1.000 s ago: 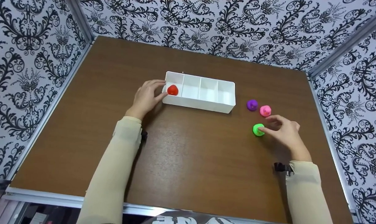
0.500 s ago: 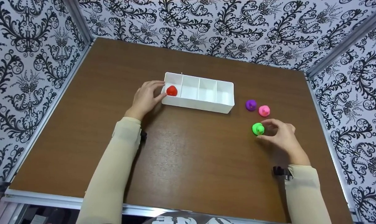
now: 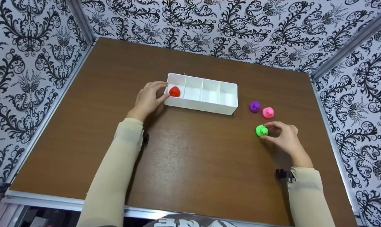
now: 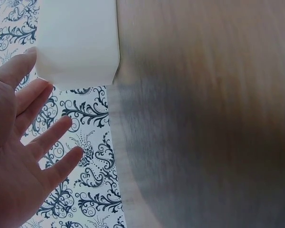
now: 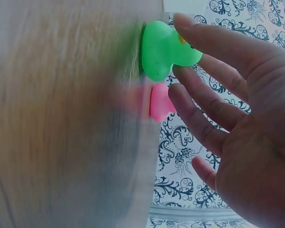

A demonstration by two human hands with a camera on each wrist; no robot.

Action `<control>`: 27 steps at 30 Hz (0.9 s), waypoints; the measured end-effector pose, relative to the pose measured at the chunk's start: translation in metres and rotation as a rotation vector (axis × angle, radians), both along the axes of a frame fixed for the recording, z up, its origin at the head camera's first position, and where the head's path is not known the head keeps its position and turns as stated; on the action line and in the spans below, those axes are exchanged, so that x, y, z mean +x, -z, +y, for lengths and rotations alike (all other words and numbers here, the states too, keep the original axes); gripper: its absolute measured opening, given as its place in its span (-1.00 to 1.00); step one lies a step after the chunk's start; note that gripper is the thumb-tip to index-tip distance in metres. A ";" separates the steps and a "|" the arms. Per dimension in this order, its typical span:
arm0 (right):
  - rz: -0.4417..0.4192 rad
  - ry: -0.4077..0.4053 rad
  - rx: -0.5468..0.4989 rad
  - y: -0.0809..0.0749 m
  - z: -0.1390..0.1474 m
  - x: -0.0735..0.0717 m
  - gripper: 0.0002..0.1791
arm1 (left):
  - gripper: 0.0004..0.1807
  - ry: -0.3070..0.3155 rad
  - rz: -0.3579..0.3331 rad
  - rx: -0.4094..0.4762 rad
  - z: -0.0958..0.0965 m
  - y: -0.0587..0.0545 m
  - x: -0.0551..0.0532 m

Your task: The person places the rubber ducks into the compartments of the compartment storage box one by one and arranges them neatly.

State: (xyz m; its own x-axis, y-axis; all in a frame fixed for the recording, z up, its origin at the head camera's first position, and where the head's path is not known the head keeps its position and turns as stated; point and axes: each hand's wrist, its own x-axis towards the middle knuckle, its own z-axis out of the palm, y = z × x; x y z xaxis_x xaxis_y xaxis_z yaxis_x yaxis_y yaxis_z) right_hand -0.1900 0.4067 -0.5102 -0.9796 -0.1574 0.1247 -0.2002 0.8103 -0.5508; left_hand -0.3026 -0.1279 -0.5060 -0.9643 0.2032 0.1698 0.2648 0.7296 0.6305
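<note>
A white box [image 3: 203, 105] with several compartments in a row stands on the table. My left hand [image 3: 149, 99] rests at its left end, thumb and forefinger tips at the rim. In the left wrist view the other fingers of the left hand [image 4: 28, 156] are spread in the air. A red rounded thing [image 3: 174, 91] lies in the leftmost compartment. My right hand [image 3: 285, 138] pinches a green rubber duck [image 3: 260, 130] by its head, thumb on one side, fingers on the other. The duck [image 5: 156, 52] is upright on the table in the right wrist view.
A purple duck [image 3: 254, 107] and a pink duck [image 3: 268, 112] sit right of the box, beyond the green one. The brown table [image 3: 190, 164] is enclosed by patterned walls [image 3: 209, 25] at the back and both sides.
My right thumb has drawn back from over the green duck to its near side, and the fingers now flank its head. The left hand and box have stayed put.
</note>
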 end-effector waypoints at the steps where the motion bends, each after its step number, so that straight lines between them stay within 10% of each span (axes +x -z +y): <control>1: 0.006 0.001 0.001 0.001 0.000 -0.001 -0.53 | -0.47 0.000 0.000 0.001 0.000 0.000 0.000; 27: 0.138 0.042 0.010 -0.006 -0.009 -0.010 -0.57 | -0.47 0.002 0.017 0.009 0.001 0.000 0.001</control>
State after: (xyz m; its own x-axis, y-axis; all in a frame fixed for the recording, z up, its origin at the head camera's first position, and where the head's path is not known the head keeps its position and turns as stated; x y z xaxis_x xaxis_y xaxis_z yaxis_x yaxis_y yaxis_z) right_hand -0.2003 0.3976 -0.5040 -0.9589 -0.1187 0.2576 -0.2396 0.8250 -0.5118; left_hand -0.3018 -0.1273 -0.5064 -0.9607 0.2039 0.1884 0.2775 0.7230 0.6327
